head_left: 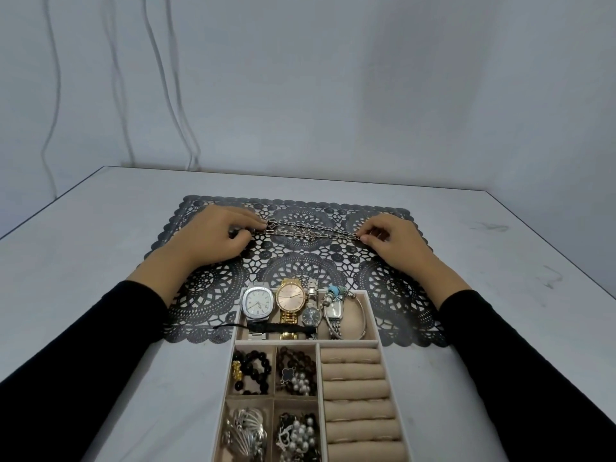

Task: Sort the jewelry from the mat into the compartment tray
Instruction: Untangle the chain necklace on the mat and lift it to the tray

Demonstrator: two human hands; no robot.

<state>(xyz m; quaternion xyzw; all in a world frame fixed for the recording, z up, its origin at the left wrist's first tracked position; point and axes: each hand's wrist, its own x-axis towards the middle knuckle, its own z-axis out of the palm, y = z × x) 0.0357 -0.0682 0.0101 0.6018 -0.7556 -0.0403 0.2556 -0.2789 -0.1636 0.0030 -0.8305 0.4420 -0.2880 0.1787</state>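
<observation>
Left hand (222, 232) and right hand (390, 238) each pinch an end of a chain necklace (311, 231) stretched over the far mat (300, 265); compartment tray (372, 315) near, holding watches (258, 301).

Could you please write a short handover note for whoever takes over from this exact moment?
The left hand pinches the chain at its left end, the right hand at its right end; the chain lies stretched across the lace mat.
Done: watches sit in the tray, in its far compartment; beads, pearls and silver pieces fill the four small compartments.
Left: the chain is the only piece visible on the mat; it likely goes into the tray next.
</observation>
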